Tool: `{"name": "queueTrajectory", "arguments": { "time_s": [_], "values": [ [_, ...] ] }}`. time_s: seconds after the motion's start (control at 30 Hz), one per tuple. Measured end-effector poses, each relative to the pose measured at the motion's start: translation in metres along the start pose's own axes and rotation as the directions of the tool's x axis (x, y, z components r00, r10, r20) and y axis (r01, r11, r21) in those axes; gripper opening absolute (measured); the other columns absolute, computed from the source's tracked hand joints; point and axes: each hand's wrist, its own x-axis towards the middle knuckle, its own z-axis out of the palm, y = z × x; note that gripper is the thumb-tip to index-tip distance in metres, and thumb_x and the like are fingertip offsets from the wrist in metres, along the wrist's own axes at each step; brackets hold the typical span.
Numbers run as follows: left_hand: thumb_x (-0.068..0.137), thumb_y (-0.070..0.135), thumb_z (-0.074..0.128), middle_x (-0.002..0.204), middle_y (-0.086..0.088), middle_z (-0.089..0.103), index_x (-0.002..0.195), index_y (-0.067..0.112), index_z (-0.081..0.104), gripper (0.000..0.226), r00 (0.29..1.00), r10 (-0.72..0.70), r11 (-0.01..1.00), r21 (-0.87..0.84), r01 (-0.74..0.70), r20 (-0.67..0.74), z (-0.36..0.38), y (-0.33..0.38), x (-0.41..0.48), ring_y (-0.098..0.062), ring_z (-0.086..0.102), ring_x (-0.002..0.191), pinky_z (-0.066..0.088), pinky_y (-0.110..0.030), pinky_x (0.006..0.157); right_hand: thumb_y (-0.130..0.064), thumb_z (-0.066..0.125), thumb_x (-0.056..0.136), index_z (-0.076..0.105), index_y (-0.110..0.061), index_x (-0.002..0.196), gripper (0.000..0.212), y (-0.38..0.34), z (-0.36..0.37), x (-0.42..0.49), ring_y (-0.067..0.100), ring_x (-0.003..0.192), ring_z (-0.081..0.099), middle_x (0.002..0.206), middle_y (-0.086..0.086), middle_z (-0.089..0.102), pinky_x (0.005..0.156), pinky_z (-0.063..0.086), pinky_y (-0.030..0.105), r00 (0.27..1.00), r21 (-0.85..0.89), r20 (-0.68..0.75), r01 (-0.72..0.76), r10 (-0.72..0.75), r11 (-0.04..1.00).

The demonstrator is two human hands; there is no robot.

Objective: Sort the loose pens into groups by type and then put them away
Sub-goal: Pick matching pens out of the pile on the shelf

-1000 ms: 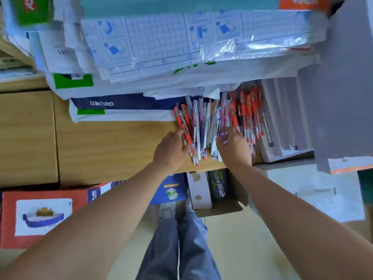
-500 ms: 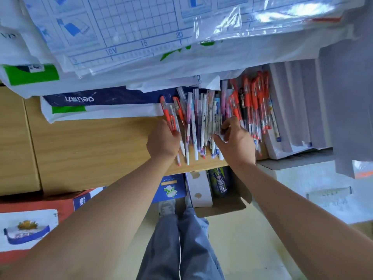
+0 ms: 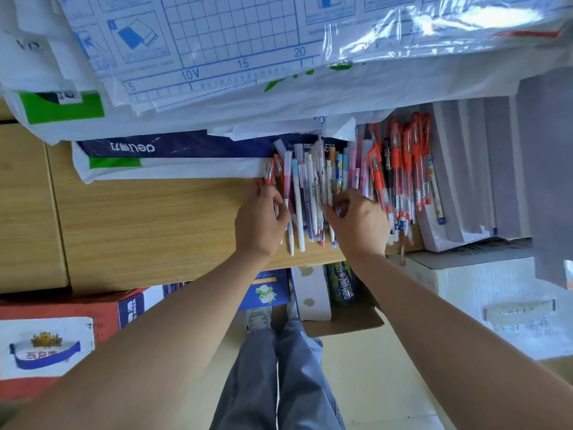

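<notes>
A pile of loose pens lies on the wooden desk (image 3: 161, 225), roughly parallel, tips toward me. Red-capped pens (image 3: 406, 169) are bunched at the right side. White and pastel pens (image 3: 310, 187) fill the middle. A few more red pens (image 3: 270, 172) sit at the pile's left edge. My left hand (image 3: 260, 221) is at that left edge, fingers and thumb curled round the red pens there. My right hand (image 3: 356, 221) rests on the middle of the pile, fingertips curled over some pastel pens. The upper ends of several pens are hidden under papers.
Plastic-wrapped paper packs (image 3: 217, 41) and a blue pack (image 3: 173, 147) overhang the desk's back. Grey folders in a white box (image 3: 471, 181) stand right of the pens. Below the desk edge are a red box (image 3: 46, 336), an open cardboard box (image 3: 344, 321) and my legs.
My left hand moved up along the pile's left edge and closed on the red pens. The slanted pens on the left now lie nearly parallel with the others. My right hand shifted slightly toward the middle.
</notes>
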Motion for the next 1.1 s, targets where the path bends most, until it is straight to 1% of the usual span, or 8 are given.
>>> {"name": "queueTrajectory", "arguments": {
  "time_s": [0.17, 0.27, 0.37, 0.47, 0.57, 0.7, 0.87, 1.1],
  "values": [
    [0.090, 0.035, 0.059, 0.087, 0.003, 0.062, 0.092, 0.019, 0.064, 0.017, 0.995, -0.055, 0.998, 0.000, 0.055, 0.077, 0.001, -0.004, 0.000, -0.016, 0.057, 0.072, 0.037, -0.027, 0.058, -0.032, 0.066, 0.087, 0.067, -0.014, 0.090, 0.019, -0.005, 0.005, -0.003, 0.020, 0.061, 0.062, 0.069, 0.000, 0.065, 0.049, 0.046, 0.024, 0.998, 0.076, 0.002, -0.057, 0.057, 0.996],
    [0.091, 0.034, 0.058, 0.077, 0.006, 0.059, 0.092, 0.019, 0.064, 0.016, 0.992, -0.060, 0.998, -0.030, 0.063, 0.108, -0.001, -0.004, 0.000, -0.015, 0.057, 0.070, 0.037, -0.026, 0.057, -0.022, 0.061, 0.087, 0.066, -0.010, 0.083, 0.013, -0.001, 0.004, -0.004, 0.014, 0.056, 0.055, 0.065, -0.004, 0.059, 0.050, 0.041, 0.022, 0.996, 0.234, -0.023, -0.076, 0.084, 0.969],
    [0.093, 0.028, 0.057, 0.076, 0.007, 0.061, 0.091, 0.017, 0.063, 0.013, 0.995, -0.007, 0.993, -0.112, 0.019, 0.104, -0.005, -0.002, 0.000, -0.014, 0.058, 0.070, 0.046, -0.031, 0.059, -0.015, 0.056, 0.086, 0.058, -0.008, 0.083, 0.007, 0.000, -0.001, -0.006, 0.011, 0.054, 0.050, 0.063, -0.006, 0.055, 0.051, 0.043, 0.026, 0.997, 0.355, -0.019, -0.067, 0.078, 0.933],
    [0.091, 0.027, 0.060, 0.074, 0.007, 0.059, 0.090, 0.019, 0.058, 0.008, 0.996, 0.080, 0.984, -0.161, -0.072, 0.044, -0.009, 0.009, 0.001, -0.013, 0.055, 0.064, 0.046, -0.031, 0.055, -0.013, 0.054, 0.085, 0.056, -0.008, 0.093, 0.009, -0.002, -0.002, -0.008, 0.011, 0.047, 0.045, 0.054, -0.009, 0.050, 0.049, 0.040, 0.027, 0.999, 0.353, 0.012, -0.049, 0.048, 0.934],
    [0.086, 0.034, 0.066, 0.073, 0.010, 0.051, 0.095, 0.019, 0.054, 0.021, 0.991, 0.132, 0.989, -0.069, -0.131, 0.006, -0.007, 0.022, 0.006, -0.011, 0.049, 0.061, 0.037, -0.026, 0.049, -0.018, 0.057, 0.089, 0.056, -0.011, 0.104, 0.017, -0.006, 0.000, -0.009, 0.017, 0.052, 0.055, 0.061, -0.002, 0.059, 0.051, 0.044, 0.030, 0.998, 0.366, 0.069, -0.021, -0.005, 0.931],
    [0.082, 0.035, 0.072, 0.078, 0.004, 0.058, 0.098, 0.018, 0.050, 0.032, 0.995, 0.101, 0.994, 0.037, -0.102, 0.023, 0.002, 0.025, 0.013, -0.016, 0.054, 0.064, 0.043, -0.030, 0.051, -0.026, 0.063, 0.090, 0.057, -0.012, 0.099, 0.017, -0.003, 0.005, -0.007, 0.015, 0.057, 0.058, 0.070, -0.002, 0.063, 0.051, 0.044, 0.026, 0.997, 0.338, 0.057, 0.036, -0.059, 0.940],
    [0.085, 0.021, 0.065, 0.066, 0.006, 0.045, 0.101, 0.013, 0.046, 0.026, 0.999, -0.017, 0.998, 0.067, 0.020, -0.040, -0.003, 0.016, 0.012, -0.019, 0.045, 0.057, 0.022, -0.027, 0.044, -0.017, 0.064, 0.088, 0.057, -0.009, 0.096, 0.014, 0.002, 0.010, -0.006, 0.016, 0.058, 0.058, 0.074, -0.002, 0.063, 0.054, 0.049, 0.030, 0.999, 0.400, 0.002, 0.038, -0.043, 0.916],
    [0.082, 0.012, 0.068, 0.069, 0.010, 0.050, 0.093, 0.016, 0.053, 0.018, 0.998, 0.050, 0.999, -0.009, -0.050, 0.023, -0.004, -0.001, 0.011, -0.012, 0.048, 0.060, 0.032, -0.024, 0.055, -0.019, 0.070, 0.083, 0.066, -0.007, 0.090, 0.015, -0.014, 0.025, 0.002, 0.015, 0.054, 0.052, 0.064, 0.000, 0.059, 0.050, 0.045, 0.026, 0.984, 0.267, -0.050, 0.178, -0.171, 0.947]
  ]
}}
